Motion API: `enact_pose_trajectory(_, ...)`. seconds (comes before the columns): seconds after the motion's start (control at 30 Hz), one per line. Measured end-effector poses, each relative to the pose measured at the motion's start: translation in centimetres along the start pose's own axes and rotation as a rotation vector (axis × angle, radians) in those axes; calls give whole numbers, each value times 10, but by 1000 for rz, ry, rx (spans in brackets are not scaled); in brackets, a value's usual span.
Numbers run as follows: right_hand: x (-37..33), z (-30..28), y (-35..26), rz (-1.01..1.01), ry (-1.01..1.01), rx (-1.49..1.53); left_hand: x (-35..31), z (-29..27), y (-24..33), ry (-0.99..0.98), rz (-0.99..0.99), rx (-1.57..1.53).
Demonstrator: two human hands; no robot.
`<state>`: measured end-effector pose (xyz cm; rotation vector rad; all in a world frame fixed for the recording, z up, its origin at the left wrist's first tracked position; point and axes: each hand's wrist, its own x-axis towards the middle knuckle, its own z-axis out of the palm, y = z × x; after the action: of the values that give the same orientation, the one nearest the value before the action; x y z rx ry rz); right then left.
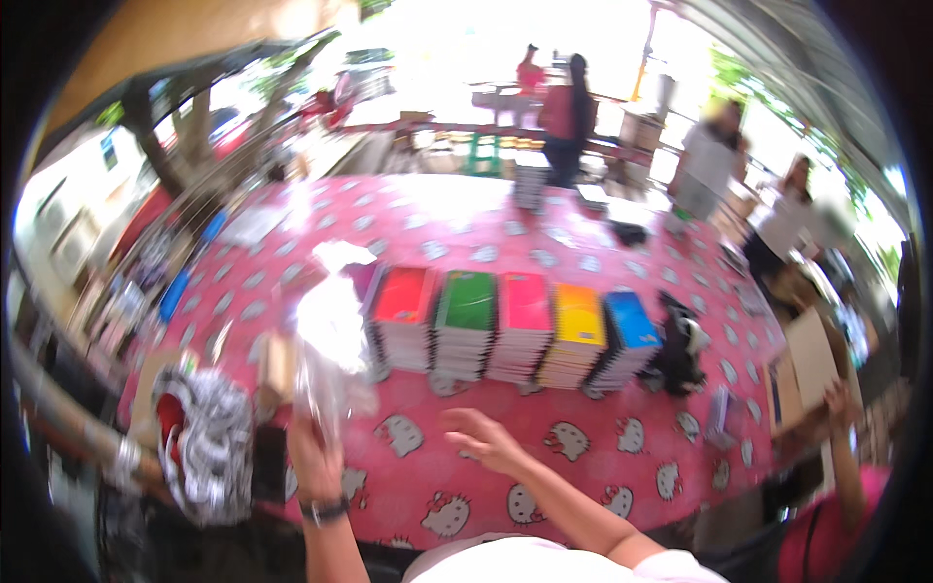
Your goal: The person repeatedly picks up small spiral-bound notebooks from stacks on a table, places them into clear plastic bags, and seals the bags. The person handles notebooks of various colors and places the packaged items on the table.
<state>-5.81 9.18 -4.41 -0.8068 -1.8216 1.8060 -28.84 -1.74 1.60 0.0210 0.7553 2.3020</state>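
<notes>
Single wide fisheye view from the wearer's head, facing forward and down across a pink cat-patterned counter (525,413), bare left hand (317,462) and bare right hand (488,443) at close range below centre, background receding toward the top, black curved rim.

no readable text, labels, numbers, signs

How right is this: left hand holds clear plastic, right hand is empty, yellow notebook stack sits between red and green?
One error: the yellow notebook stack sits between the pink stack and the blue stack, per the head view. Left hand holds clear plastic, right hand is empty.
</notes>
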Motion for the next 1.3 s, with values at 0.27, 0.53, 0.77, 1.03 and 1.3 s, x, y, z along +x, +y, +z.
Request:
enact_pose_trajectory(0.27, -3, 14, 43, 289, -147, 531, -106, -112, -74, -154, -293, 659)
enact_pose_trajectory(0.53, -62, 16, -50, -723, 391, -341, -92, -50, -46, -292, 552, 1121)
enact_pose_trajectory(0.77, -74, -25, -71, -521, -51, 436, -98, 9, -54, -625, 293, 1210)
enact_pose_trajectory(1.03, -26, -64, 49, -330, 368, -702, -65, -46, -70, -634, -615, 883)
enact_pose_trajectory(1.3, 32, -95, 118, -504, 423, -968, -32, -52, -60, -645, -454, 1156)
